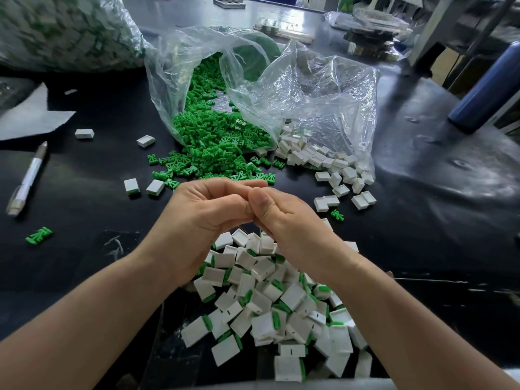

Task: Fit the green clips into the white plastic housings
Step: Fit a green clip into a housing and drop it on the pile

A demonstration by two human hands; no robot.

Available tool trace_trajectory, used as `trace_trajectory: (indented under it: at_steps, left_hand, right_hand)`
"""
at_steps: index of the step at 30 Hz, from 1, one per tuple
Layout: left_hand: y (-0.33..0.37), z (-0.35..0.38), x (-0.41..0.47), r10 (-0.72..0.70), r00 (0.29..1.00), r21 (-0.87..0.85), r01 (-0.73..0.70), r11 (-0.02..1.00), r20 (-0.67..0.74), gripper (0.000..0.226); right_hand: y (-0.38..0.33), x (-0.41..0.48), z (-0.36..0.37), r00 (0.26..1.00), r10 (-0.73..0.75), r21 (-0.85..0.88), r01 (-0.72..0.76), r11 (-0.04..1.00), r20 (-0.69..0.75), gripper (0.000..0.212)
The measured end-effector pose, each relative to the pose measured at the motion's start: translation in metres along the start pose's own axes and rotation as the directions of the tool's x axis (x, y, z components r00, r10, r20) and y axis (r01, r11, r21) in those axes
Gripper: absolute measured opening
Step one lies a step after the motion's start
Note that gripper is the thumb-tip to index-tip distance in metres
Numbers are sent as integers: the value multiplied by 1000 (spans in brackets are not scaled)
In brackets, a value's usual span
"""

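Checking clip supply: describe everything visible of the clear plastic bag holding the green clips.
The clear plastic bag is thin, crinkled film lying on its side on the black table, its mouth open toward the person. Loose green clips fill its lower part and spill out onto the table. A second clear bag with white housings lies against its right side.

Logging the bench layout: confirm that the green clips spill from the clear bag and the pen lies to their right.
Wrong side: in the head view the pen lies to the left of the green clips, which do spill from the clear bag.
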State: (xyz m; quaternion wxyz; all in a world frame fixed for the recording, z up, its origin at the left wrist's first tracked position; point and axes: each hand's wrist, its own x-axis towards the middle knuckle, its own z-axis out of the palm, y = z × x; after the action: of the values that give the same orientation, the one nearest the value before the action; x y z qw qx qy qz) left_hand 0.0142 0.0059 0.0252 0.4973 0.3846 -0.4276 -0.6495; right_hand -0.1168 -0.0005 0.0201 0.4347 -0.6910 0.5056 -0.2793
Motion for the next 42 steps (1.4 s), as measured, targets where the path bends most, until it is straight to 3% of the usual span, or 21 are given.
trace_trajectory:
  at_steps: [6,10,13,15,19,23,28,34,39,42]
  left_hand:
    - [0,1,0,10,998,34,-12,999,67,18]
    - [0,-2,2,4,1000,85,-5,996,16,21]
    - [-1,-3,2,5,999,114,0,994,-38,28]
    - [-1,-4,1,18,998,108,-11,994,-59,26]
    - [0,-4,0,35,999,157,-35,987,5,26]
    - [0,-3,-3,31,996,238,-51,970,89,13]
    - [4,-3,-2,31,1000,175,-32,984,6,29]
    - [3,-3,-1,14,1000,175,-9,984,-28,25]
    - [0,-4,0,11,998,187,0,982,-58,21]
    - [-1,-4,1,4,997,187,10,982,-74,17]
  right_hand:
    - [-2,-2,-11,998,35,185,-45,982,54,55]
    - [-5,-2,-15,997,43,156,-52,986,60,64]
    - [-2,1,-25,997,64,135,-59,989,-39,56]
    - [3,3,-35,986,92,78,-82,994,-140,47]
    - [20,12,-53,925,49,-242,-149,959,-377,32]
    - [32,13,-69,882,55,-359,-246,900,-468,14]
    - [38,12,-80,891,117,-441,-326,836,-438,20]
    - [43,13,-76,925,176,-527,-339,779,-335,22]
    - [41,14,-75,940,117,-544,-283,790,-319,7]
    - [41,14,-72,940,84,-532,-258,806,-329,13]
